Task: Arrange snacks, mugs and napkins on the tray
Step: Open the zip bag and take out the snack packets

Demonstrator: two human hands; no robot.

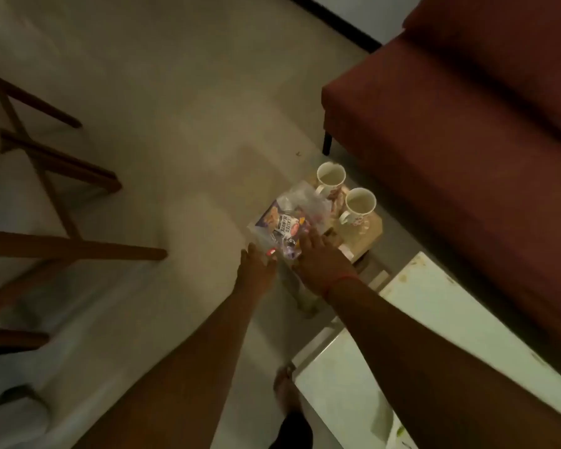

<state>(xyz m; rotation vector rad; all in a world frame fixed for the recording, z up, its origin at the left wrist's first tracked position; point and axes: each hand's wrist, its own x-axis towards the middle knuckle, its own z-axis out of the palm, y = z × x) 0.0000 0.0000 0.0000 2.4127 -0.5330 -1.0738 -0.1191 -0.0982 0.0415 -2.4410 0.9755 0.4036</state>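
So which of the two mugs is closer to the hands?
The mug on the right of the picture, nearer the red sofa. It sits just beyond the right hand; the other mug stands farther away, behind it.

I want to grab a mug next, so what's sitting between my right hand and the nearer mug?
In the head view, between the right hand and the nearer mug lies only the wooden tray, with something small and blurry on it.
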